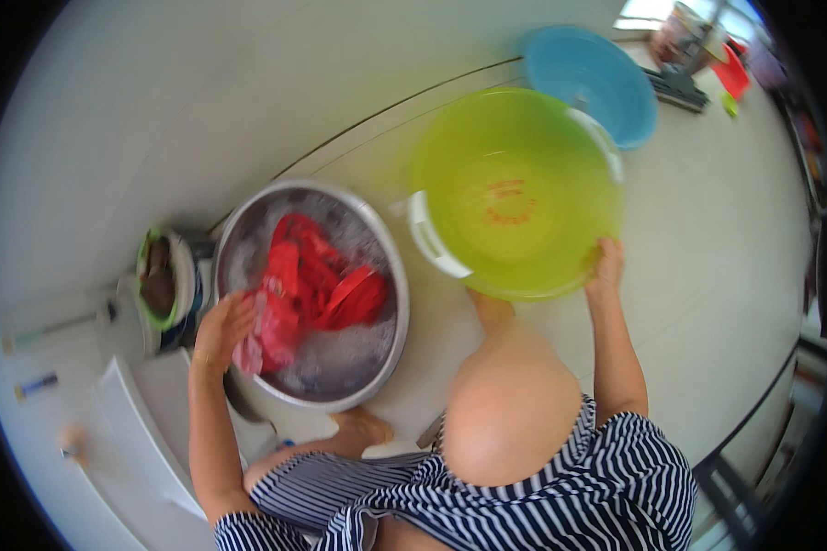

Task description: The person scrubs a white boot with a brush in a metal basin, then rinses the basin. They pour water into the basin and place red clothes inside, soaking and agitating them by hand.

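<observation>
My right hand [605,267] grips the near right rim of a yellow-green plastic basin [517,241], which has white handles and red writing on its bottom. The basin looks tilted, with nothing seen inside. On the left, a round metal basin [401,310] holds soapy water and wet red cloth [303,275]. My left hand [226,327] is at this basin's left edge, against a pinkish-red part of the cloth; whether its fingers are closed on the cloth is hard to tell.
A blue plastic basin [593,76] rests by the wall behind the yellow-green one. A floor squeegee or broom head [682,89] lies farther right. Beside the metal basin's left stands a green-rimmed container [145,275] with brown things inside, near a white plastic stool or bin [158,406].
</observation>
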`<state>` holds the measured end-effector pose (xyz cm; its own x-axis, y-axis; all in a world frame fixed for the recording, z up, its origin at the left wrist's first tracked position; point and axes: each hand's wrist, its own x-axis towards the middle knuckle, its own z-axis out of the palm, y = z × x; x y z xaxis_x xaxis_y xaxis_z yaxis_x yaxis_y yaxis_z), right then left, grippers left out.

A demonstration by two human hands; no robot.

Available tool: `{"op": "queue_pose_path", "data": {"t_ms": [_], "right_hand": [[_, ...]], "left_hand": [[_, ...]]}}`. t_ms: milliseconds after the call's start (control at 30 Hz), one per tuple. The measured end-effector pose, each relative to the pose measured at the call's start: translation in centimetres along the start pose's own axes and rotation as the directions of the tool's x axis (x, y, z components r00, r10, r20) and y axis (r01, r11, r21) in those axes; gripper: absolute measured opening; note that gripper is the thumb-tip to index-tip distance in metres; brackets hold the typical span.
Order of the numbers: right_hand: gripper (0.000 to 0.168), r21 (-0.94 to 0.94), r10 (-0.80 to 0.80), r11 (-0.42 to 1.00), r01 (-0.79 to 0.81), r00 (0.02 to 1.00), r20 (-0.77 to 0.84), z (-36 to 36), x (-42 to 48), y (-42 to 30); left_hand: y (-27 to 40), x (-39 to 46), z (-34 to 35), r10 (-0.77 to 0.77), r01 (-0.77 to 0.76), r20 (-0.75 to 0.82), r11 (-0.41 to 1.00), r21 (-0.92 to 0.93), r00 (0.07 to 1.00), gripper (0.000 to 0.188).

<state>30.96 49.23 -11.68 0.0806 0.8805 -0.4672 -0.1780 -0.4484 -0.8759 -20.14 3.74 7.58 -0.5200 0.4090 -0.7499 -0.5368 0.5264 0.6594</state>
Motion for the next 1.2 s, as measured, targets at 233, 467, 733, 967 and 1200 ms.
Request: {"op": "queue_pose_path", "data": {"t_ms": [233,467,733,967,1200], "right_hand": [[0.029,0.097,-0.017,0.995,0.021,0.999,-0.047,-6.2,0.5,0.4],[0.061,-0.658,-0.075,0.753,-0.015,0.991,-0.109,-12.8,5.2,-7.0],[0.034,-0.512,-0.343,0.473,0.717,0.685,0.643,8.0,-10.0,-24.6],[0.03,-0.133,0.346,0.09,0.987,0.094,0.934,30.8,-27.1,-13.5],[0.099,-0.002,0.521,-0.216,0.976,0.116,0.846,38.0,-31.3,12.7]], "left_hand": [[-1.7,-1.9,-4.3,0.086,-0.091,-0.168,0.996,-0.026,0.982,0.058],[-4.6,-8.2,-5.9,0.246,-0.187,-0.396,0.965,0.184,0.885,0.048],[-9.8,-5.2,-9.2,0.335,-0.092,-0.249,0.743,0.662,0.909,0.047],[-13.7,-2.9,-1.7,0.346,0.066,-0.123,0.173,0.983,0.93,0.099],[-17.6,6.6,-4.3,0.646,0.015,-0.203,0.285,0.958,0.736,0.087]]}}
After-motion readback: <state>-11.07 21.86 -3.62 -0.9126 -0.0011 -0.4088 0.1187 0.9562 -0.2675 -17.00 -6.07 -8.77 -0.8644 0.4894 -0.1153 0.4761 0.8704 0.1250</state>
